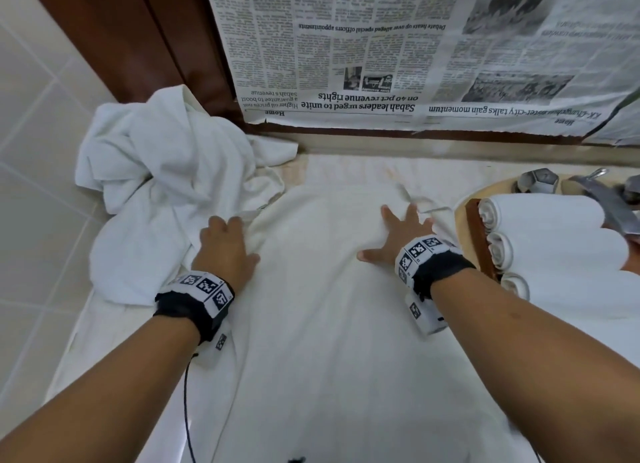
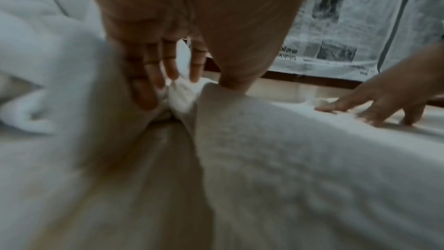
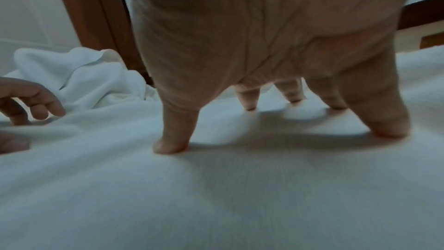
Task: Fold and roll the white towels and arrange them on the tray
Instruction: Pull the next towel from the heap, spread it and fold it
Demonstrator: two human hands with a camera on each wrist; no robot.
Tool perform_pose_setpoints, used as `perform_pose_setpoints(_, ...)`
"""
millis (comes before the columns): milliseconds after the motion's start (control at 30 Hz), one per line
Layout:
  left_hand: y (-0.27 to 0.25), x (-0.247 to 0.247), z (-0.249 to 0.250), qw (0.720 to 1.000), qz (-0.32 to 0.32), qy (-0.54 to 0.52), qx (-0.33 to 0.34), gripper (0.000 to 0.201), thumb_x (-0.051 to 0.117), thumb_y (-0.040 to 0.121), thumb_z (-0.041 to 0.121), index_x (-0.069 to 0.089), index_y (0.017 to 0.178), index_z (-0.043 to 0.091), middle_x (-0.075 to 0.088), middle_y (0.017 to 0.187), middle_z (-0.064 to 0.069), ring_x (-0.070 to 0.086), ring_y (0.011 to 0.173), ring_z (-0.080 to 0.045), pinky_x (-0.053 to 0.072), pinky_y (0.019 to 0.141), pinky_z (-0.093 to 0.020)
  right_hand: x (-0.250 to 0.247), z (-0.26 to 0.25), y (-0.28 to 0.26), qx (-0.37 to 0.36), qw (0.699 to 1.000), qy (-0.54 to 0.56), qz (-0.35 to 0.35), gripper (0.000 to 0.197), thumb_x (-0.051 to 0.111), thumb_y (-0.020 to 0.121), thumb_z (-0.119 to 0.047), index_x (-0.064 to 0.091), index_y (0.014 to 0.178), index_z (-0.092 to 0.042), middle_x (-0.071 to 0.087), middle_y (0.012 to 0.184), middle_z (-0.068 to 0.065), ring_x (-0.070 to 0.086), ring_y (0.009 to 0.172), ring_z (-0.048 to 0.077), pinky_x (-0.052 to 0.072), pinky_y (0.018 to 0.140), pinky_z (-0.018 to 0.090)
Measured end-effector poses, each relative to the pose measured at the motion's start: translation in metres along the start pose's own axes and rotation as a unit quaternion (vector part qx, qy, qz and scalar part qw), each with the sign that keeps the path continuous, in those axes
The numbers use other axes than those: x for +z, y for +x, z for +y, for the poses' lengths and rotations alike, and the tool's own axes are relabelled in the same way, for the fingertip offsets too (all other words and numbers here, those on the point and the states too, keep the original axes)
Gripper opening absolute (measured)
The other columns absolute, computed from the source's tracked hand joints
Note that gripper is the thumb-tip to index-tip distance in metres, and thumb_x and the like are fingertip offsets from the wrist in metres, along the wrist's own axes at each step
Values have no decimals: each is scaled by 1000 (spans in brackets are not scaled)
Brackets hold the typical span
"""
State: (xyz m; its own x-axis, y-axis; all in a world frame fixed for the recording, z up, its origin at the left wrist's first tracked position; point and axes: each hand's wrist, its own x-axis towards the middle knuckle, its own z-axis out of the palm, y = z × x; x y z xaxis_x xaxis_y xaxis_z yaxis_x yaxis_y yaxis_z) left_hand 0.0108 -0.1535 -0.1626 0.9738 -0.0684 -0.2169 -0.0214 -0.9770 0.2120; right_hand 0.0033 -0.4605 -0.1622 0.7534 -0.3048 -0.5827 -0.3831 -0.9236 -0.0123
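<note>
Both forearms reach in from the near edge, and under them a spread white towel covers the surface, its long axis running from the person out toward the wall. On its far half the right hand lies flat with fingers fanned wide and fingertips pressing into the cloth, holding nothing. The left hand rests at the towel's left edge with fingers fairly straight and relaxed, poking into the folds where that edge meets a crumpled heap of towels; no pinch is visible from the left wrist view. My reading is that the towel is being smoothed before a fold, and what matters is that the cloth lies directly under and between both grips, each near one long edge, so a lengthwise fold could start from either side. Beyond the left grip, the heap crowds and overlaps that edge and could get dragged along. Just right of the right grip sits the tray with rolled towels already lined up, a faucet hanging over them. Newspaper covers the wall ahead.
</note>
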Motion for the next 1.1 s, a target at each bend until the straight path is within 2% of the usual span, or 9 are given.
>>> perform_pose_setpoints(100, -11, 4, 5, 991, -103, 17, -87, 60, 55, 93, 51, 39, 132, 8, 53, 128, -14, 56, 114, -33, 46, 89, -40, 7, 1, -24, -23, 998, 12, 54, 89, 66, 73, -74, 36, 141, -24, 37, 139, 9, 49, 122, 36, 49, 94, 48)
perform_pose_setpoints(300, -38, 15, 31, 977, -166, -132, -16, 55, 39, 103, 43, 42, 144, 6, 45, 148, -13, 42, 135, -28, 32, 111, -36, 52, -7, -98, -152, 988, -34, 18, 98, 75, 64, -70, 36, 141, -24, 37, 133, 4, 54, 114, 29, 51, 92, 45)
perform_pose_setpoints(433, -74, 5, 28, 964, -61, -257, -18, 55, 46, 99, 48, 50, 136, 7, 54, 139, -11, 49, 127, -27, 38, 105, -40, 95, -3, -136, -215, 976, 1, 15, 42, 63, 91, -30, 44, 126, -18, 54, 117, 5, 62, 97, 27, 50, 80, 34)
perform_pose_setpoints(533, -130, 1, 29, 963, -91, -252, 36, 59, 63, 87, 56, 49, 128, 17, 57, 119, 2, 54, 105, -17, 39, 82, -30, 94, 6, -157, -257, 965, 56, -4, 21, 52, 97, -22, 56, 113, -9, 64, 109, 7, 62, 99, 26, 44, 75, 30)
perform_pose_setpoints(667, -216, 16, 32, 920, -207, -301, 142, 100, 82, 63, 65, 34, 145, 36, 45, 140, 23, 47, 126, -1, 38, 107, -28, 44, -3, -208, -383, 877, 290, -21, 13, 63, 95, -24, 64, 104, -15, 69, 103, 0, 66, 93, 19, 51, 77, 32)
perform_pose_setpoints(833, -278, 36, 25, 938, -121, -318, 71, 63, 61, 73, 71, 67, 118, 27, 71, 115, 7, 65, 109, -12, 53, 93, -36, -29, -17, -263, -466, 725, 473, 181, 21, 57, 90, -21, 64, 110, -24, 70, 104, -3, 66, 96, 16, 52, 86, 36)
perform_pose_setpoints(967, -298, -29, 48, 785, 28, -618, -4, 22, 68, 91, 31, 70, 110, 19, 75, 105, 1, 68, 107, -23, 55, 92, -39, -40, -5, -279, -528, 768, 297, 208, 20, 55, 89, -35, 63, 101, -22, 63, 99, -3, 57, 94, 3, 46, 83, 29)
perform_pose_setpoints(1033, -296, -70, 56, 702, 45, -711, 22, 30, 60, 98, 25, 62, 124, 9, 71, 116, -10, 66, 111, -30, 53, 95, -45, -15, -3, -285, -532, 819, 192, 99, 58, 59, 77, -71, 59, 116, -28, 54, 114, -4, 47, 111, 3, 42, 97, 30)
perform_pose_setpoints(1100, -288, -101, 61, 670, 50, -741, 19, 35, 56, 99, 25, 59, 128, 6, 68, 122, -15, 64, 114, -31, 49, 101, -49, 9, -5, -293, -544, 814, 204, -5, 89, 75, 69, -67, 41, 142, -30, 45, 139, -10, 39, 132, 8, 34, 114, 36)
